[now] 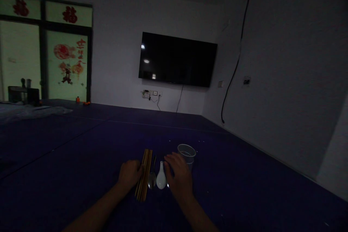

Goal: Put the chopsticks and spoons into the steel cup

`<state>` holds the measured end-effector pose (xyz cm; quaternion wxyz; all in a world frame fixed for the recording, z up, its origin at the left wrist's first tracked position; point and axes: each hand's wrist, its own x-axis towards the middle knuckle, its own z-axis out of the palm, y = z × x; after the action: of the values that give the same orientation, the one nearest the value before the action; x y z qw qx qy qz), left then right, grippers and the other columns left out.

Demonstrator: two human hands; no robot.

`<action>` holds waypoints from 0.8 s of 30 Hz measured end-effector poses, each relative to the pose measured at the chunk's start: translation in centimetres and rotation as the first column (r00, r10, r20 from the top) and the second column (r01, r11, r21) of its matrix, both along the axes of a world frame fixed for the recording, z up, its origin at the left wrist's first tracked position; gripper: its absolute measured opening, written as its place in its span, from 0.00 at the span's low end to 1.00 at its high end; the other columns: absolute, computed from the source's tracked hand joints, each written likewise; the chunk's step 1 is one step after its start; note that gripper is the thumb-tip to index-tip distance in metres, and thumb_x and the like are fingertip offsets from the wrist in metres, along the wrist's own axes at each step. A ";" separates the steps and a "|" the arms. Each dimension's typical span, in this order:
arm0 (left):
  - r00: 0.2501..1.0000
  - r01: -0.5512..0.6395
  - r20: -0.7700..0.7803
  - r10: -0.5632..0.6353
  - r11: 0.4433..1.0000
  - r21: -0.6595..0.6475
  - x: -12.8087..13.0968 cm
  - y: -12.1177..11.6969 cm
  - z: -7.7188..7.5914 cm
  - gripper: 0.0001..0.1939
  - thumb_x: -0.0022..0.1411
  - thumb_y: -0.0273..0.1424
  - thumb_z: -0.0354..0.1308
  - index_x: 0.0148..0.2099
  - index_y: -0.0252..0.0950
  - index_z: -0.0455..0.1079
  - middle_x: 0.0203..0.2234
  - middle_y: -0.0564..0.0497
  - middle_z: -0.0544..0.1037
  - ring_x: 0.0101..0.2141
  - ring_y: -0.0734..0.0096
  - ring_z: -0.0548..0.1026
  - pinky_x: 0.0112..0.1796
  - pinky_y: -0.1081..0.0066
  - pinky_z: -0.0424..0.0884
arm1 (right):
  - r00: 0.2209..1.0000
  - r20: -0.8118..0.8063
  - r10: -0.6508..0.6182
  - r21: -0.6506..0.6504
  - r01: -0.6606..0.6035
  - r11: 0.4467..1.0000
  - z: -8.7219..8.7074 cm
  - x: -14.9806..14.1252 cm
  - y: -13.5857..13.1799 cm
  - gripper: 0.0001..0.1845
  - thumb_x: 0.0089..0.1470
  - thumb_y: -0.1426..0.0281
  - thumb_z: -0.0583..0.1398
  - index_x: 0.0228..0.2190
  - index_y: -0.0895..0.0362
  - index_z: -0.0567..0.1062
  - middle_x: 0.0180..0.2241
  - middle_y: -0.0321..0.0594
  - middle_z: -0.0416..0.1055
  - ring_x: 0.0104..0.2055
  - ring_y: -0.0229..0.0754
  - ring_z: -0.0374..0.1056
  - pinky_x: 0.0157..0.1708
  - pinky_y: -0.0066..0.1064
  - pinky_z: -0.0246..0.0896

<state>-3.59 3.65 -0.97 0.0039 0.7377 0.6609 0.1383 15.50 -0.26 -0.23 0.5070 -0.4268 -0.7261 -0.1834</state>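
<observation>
My left hand [129,173] rests on the dark blue surface with bent fingers, its thumb touching the left edge of a bundle of wooden chopsticks [144,179]. Most of its fingertips are hidden. To the right of the bundle lie a metal spoon [152,180] and a white soup spoon [161,180], handles pointing away from me. My right hand [179,174] is open, palm down, with its fingers apart, just right of the white spoon. A small shiny bit of metal [168,185] shows beside that palm. Behind the hand stands a clear plastic cup [186,149], partly covered by it.
The dark blue surface [81,159] reaches to the walls, with small white specks on it. Plastic sheeting [35,114] and small orange objects [78,99] lie at the far left. A television [178,59] and a hanging black cable [236,67] are on the walls.
</observation>
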 end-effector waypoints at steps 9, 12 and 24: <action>0.999 0.032 -0.014 -0.032 0.999 0.015 0.3 -0.4 0.3 0.19 0.63 0.38 0.42 0.33 0.36 0.72 0.32 0.45 0.79 0.35 0.64 0.75 0.36 0.69 0.64 | 0.974 0.202 0.100 -0.533 0.024 0.846 -0.4 -1.5 -0.8 0.15 0.59 0.71 0.51 0.32 0.53 0.77 0.37 0.39 0.75 0.41 0.41 0.68 0.43 0.30 0.59; 0.999 0.032 -0.007 -0.032 0.999 0.011 0.3 -0.4 0.4 0.18 0.62 0.37 0.43 0.33 0.35 0.72 0.32 0.45 0.79 0.35 0.64 0.75 0.36 0.69 0.64 | 0.975 0.198 0.097 -0.573 0.035 0.819 -0.2 -1.4 -0.8 0.16 0.59 0.70 0.50 0.34 0.52 0.77 0.37 0.39 0.75 0.42 0.41 0.67 0.44 0.30 0.57; 1.000 0.000 -0.027 0.000 1.000 0.011 0.5 -0.5 0.6 0.18 0.60 0.37 0.44 0.34 0.35 0.73 0.32 0.45 0.79 0.35 0.62 0.76 0.36 0.68 0.64 | 0.982 0.162 0.096 -0.576 0.015 0.817 -0.4 -1.4 -0.6 0.15 0.59 0.71 0.51 0.32 0.54 0.78 0.36 0.39 0.75 0.42 0.40 0.67 0.43 0.28 0.57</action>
<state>-3.12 3.17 -0.42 -0.0090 0.7394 0.6602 0.1318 14.13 -0.86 -0.68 0.2894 -0.5254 -0.7999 0.0165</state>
